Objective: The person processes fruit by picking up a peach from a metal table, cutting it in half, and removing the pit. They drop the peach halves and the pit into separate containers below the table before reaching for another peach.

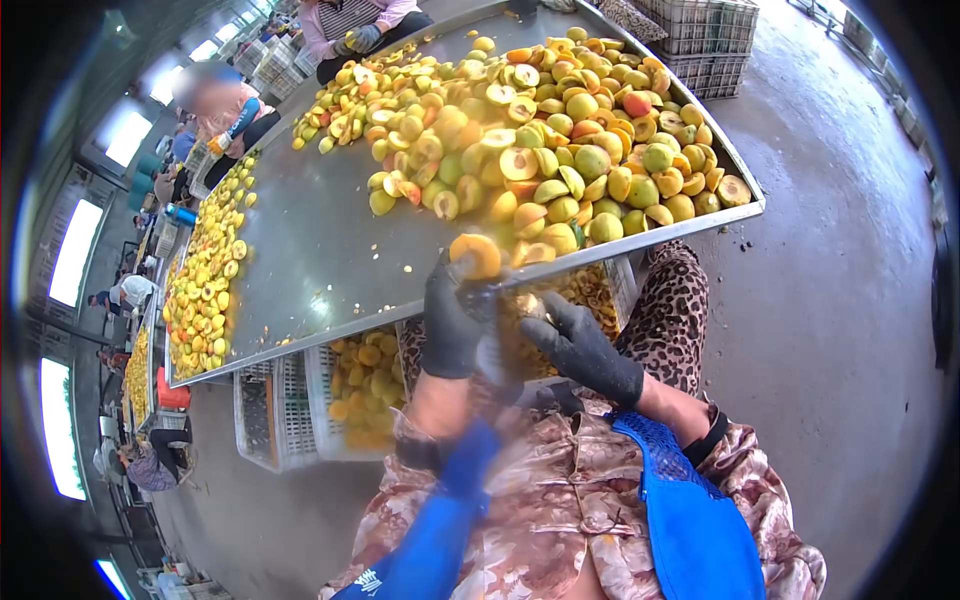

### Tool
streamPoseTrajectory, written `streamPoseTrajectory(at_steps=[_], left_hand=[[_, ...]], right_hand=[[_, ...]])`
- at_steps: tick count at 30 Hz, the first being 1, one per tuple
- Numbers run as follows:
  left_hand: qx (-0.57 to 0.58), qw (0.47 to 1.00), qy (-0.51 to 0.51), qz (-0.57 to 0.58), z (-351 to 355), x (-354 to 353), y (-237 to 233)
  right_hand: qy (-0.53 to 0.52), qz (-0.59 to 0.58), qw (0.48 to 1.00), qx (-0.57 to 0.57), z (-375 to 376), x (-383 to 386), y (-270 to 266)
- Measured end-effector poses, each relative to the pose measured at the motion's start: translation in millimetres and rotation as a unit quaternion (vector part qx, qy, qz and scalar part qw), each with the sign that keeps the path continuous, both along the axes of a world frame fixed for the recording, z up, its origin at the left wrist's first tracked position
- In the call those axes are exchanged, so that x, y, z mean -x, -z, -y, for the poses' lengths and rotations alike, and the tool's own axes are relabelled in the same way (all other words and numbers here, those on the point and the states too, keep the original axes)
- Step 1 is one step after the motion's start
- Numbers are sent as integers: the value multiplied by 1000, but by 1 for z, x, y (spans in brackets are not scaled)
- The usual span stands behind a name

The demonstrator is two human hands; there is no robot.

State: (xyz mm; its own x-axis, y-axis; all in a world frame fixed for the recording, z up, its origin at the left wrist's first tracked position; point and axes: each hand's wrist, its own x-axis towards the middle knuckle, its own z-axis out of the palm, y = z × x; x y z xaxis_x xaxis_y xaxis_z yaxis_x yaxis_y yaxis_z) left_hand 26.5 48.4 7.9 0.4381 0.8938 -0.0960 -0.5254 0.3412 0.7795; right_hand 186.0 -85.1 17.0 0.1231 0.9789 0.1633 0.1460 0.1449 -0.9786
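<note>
Nearest, my two dark-gloved hands: my left hand [450, 325] is upright and blurred, with an orange fruit half [476, 257] at its fingertips; whether those fingers are clamped on it or apart, I cannot tell. My right hand [590, 350], just beside it, has its fingers bent together, clamped on a small pale piece [530, 304], too blurred to name.

Below my fingers, a crate of cut pieces [592, 296] lies partly hidden by my hands, beside my patterned trouser leg [672, 300]. Below and to the left of my fingers, a white crate [318, 400] holds more orange fruit.

Just beyond my fingertips, the raised edge of the metal table [330, 340] stands between my hands and the large fruit pile [600, 165]. I judge much remains there: many pieces are halved, several with brown centres showing, among rounder ones whose cut I cannot see. The crates show a good share already off the tabletop.

Farther left, a second pile [205, 290] runs along the table's side. Across the table are a co-worker's gloved hands [362, 39], another person [228, 112], and, to the right, stacked crates [705, 45].
</note>
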Motion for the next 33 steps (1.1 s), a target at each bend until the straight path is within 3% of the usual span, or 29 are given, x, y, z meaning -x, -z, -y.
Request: streamPoseTrajectory(at_steps=[2, 7, 9, 11, 12, 13, 15, 16, 18, 21, 23, 25, 31, 33], left_hand=[[42, 998, 9, 50, 11, -2, 5], [-104, 992, 68, -22, 46, -25, -40], [-94, 990, 93, -44, 41, -28, -49], [-246, 949, 103, -167, 35, -26, -45], [-120, 983, 108, -92, 43, -32, -47], [9, 994, 112, -13, 47, -35, -48], [17, 996, 85, 1, 39, -28, -35], [44, 997, 58, 4, 34, -25, -23], [125, 992, -11, 24, 38, -26, -23], [84, 993, 21, 79, 35, -22, -17], [76, 996, 0, 49, 37, -27, -11], [29, 999, -14, 3, 37, -37, -5], [86, 995, 29, 39, 48, -36, -19], [-60, 997, 6, -48, 44, -38, -1]], right_hand=[[21, -10, 1000, 9, -7, 9, 4], [67, 22, 997, 13, -7, 0, 19], [90, 21, 996, 7, -2, -7, 16], [117, -1, 993, -25, 4, -7, 16], [128, -16, 991, -22, 5, -7, 13], [128, 81, 987, -50, 3, -11, 9], [130, 270, 949, -99, 6, -15, -3], [107, 276, 953, -68, 6, -16, -6], [94, 217, 970, -64, 7, -14, -9], [33, 78, 996, -21, 8, -6, 5], [-11, 10, 1000, 13, 4, -2, 25], [7, 5, 999, 39, 2, -3, 26], [65, -89, 993, 42, 2, -1, 11], [46, -96, 993, 43, 0, -3, 8]])
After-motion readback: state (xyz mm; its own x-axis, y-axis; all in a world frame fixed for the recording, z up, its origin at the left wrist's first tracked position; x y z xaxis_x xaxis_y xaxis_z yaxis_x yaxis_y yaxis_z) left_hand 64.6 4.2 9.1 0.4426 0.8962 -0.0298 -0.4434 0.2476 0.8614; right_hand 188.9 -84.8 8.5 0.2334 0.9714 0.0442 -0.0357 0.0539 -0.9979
